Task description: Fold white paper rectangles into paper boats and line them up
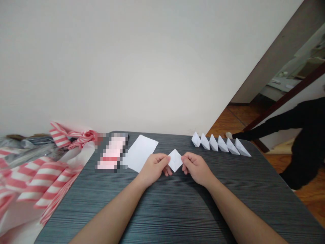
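Observation:
A small diamond of folded white paper point(175, 160) is held just above the dark table, one corner pointing away from me. My left hand point(156, 166) pinches its left corner between thumb and fingers. At the right corner, my right hand point(195, 166) grips it the same way. Crease lines run across the face of the paper. Left of my hands lies a stack of white paper sheets point(141, 152), partly behind my left hand. Several folded white paper boats point(213, 143) stand in a slanting row at the back right of the table.
The dark wood-grain table point(167, 213) meets a pale wall at the back. A blurred-out pink and white rectangular item point(111, 152) lies at the table's left. Red-and-white striped cloth point(38, 179) is heaped beyond the left edge. A person in black trousers point(304, 135) is at the right.

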{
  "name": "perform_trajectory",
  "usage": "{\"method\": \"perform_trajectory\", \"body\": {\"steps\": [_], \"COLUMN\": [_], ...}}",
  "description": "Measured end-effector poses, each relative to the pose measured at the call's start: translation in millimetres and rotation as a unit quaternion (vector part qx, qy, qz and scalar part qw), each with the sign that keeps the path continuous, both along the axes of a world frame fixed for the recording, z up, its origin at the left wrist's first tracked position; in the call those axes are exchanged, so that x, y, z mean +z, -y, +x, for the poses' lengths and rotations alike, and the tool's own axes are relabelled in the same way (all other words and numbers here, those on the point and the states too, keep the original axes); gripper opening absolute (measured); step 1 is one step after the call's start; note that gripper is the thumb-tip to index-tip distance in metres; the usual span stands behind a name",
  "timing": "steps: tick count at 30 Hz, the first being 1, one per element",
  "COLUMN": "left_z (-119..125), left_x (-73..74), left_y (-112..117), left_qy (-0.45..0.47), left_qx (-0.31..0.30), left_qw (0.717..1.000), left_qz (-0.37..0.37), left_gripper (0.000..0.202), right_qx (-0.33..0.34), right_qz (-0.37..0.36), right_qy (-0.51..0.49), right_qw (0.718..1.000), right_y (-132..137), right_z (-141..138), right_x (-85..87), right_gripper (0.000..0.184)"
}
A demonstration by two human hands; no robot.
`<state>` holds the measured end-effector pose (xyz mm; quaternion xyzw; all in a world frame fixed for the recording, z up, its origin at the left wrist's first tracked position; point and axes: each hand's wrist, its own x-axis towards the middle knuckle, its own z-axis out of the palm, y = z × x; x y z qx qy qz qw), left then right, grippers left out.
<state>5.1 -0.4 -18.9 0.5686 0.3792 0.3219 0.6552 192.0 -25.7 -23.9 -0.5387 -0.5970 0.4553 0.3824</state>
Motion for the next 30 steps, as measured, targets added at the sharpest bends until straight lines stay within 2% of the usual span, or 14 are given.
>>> {"method": "perform_trajectory", "body": {"steps": [6,14,22,25,30], "left_z": [2.3,2.5,3.1,4.2,5.2], "left_x": [6.3,7.8,6.8,4.7,1.7], "left_y": [1.7,2.8,2.6,2.5,1.5], "left_qy": [-0.007,-0.048,-0.086,-0.061,0.009], "left_qx": [-0.007,-0.008,0.029,0.029,-0.004], "left_qw": [1.000,0.998,0.992,0.996,1.000], "left_qz": [0.013,0.048,0.091,0.063,0.004], "left_gripper": [0.029,0.030,0.031,0.029,0.029], "right_qx": [0.048,0.081,0.105,0.090,0.041], "right_qz": [-0.006,-0.006,-0.006,-0.009,0.017], "right_qy": [0.024,0.042,0.060,0.049,0.040], "right_qw": [0.999,0.996,0.993,0.995,0.998], "right_y": [2.9,4.6,4.8,4.3,3.1], "right_z": [-3.7,-4.7,-5.2,-4.6,-0.8], "right_x": [4.6,9.0,7.2,5.8,2.5], "right_gripper": [0.031,0.030,0.030,0.029,0.031]}}
